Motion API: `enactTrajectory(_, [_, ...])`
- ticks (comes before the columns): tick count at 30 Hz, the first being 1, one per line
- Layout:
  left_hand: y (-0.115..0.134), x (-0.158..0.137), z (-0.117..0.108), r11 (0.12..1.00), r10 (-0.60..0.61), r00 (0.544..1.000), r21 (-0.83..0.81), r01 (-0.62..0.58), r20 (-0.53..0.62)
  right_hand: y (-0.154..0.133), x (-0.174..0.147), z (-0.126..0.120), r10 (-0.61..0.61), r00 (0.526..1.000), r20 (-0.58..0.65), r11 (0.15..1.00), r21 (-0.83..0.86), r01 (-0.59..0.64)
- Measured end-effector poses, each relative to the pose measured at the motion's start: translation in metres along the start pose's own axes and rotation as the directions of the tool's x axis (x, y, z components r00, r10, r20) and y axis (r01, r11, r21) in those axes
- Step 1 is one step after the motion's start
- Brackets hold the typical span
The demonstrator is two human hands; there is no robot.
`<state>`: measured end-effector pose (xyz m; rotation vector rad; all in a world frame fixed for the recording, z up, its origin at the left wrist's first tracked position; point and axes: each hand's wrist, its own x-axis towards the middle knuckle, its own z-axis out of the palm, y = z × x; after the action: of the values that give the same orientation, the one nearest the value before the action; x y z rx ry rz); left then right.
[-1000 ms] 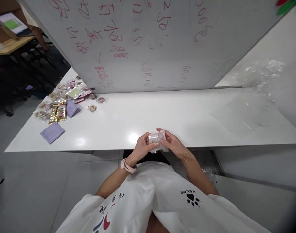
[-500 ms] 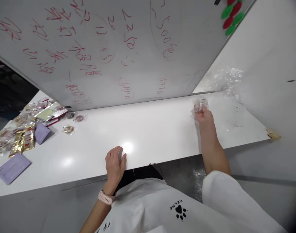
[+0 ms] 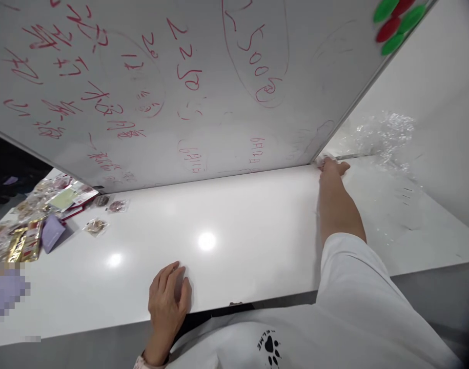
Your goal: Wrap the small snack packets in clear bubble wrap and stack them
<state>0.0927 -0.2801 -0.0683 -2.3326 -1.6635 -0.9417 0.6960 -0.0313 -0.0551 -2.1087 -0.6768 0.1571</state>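
At the lower right corner of the whiteboard (image 3: 203,102), my right hand (image 3: 333,167) is stretched far out over the table. Its fingers are on a small clear plastic packet (image 3: 321,160), mostly hidden by the hand and slightly blurred. One digit sticks out to the right. My left hand (image 3: 168,294) rests on the white table (image 3: 234,220) near its front edge, fingers loosely bent and apart, holding nothing.
Crumpled clear plastic (image 3: 388,138) lies behind the table on the right. To the left are small wrapped packets (image 3: 96,226), gold sachets (image 3: 24,243), a purple packet (image 3: 53,233) and a heap of other wrapped pieces. Red and green magnets (image 3: 390,29) are on the board.
My right hand has carried the clear packet farther away, to the board's corner. My left hand stays on the table near the front edge. The view has shifted.
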Motion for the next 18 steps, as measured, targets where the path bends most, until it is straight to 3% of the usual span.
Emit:
enactTrajectory(2, [0.0,0.0,0.0,1.0,0.005,1.0,0.004,-0.005,-0.002,0.003,0.004,0.002,0.153,0.988,-0.03,0.987,-0.044,-0.154])
enactTrajectory(5, [0.001,0.001,0.001,1.0,0.019,1.0,0.013,-0.019,-0.013,0.005,0.006,0.004,0.212,0.974,-0.074,0.969,-0.109,-0.22])
enactTrajectory(16, [0.0,0.001,0.002,0.999,0.04,0.999,0.032,-0.04,-0.021,0.02,-0.006,-0.01,0.115,0.993,0.032,0.988,-0.111,-0.111])
enactTrajectory(18, [0.0,0.001,0.002,0.999,0.033,0.999,0.031,-0.032,-0.022,0.027,-0.006,-0.013,0.049,0.998,0.04,0.995,-0.088,-0.046])
